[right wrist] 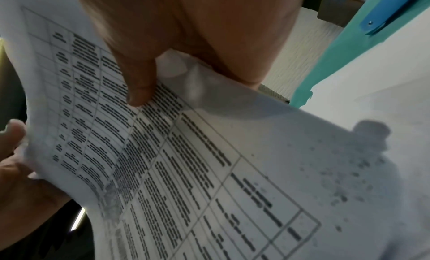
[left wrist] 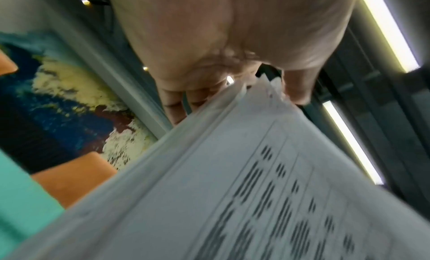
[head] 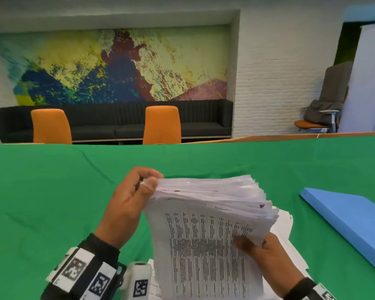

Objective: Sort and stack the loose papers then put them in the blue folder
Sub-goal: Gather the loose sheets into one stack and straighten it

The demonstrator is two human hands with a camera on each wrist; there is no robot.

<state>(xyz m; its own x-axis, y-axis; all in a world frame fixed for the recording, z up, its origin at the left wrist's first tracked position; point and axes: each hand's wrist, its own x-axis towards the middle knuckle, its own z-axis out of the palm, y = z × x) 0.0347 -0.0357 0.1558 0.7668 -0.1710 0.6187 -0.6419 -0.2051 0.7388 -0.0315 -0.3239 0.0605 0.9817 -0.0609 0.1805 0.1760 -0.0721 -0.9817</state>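
Note:
A thick stack of printed papers (head: 206, 230) stands on edge over the green table, its top page showing a table of text. My left hand (head: 136, 191) pinches the stack's upper left corner, thumb in front and fingers behind. My right hand (head: 260, 250) grips the right edge, thumb pressed on the front page. The left wrist view shows the stack (left wrist: 232, 190) held between fingers (left wrist: 177, 105) and thumb. The right wrist view shows the thumb (right wrist: 137, 83) on the printed page (right wrist: 186, 162). The closed blue folder (head: 353, 221) lies flat on the table to the right.
More white sheets (head: 288, 241) lie on the green cloth (head: 52, 202) under and right of the held stack. Two orange chairs (head: 161, 124) stand beyond the table's far edge, with a dark sofa behind them.

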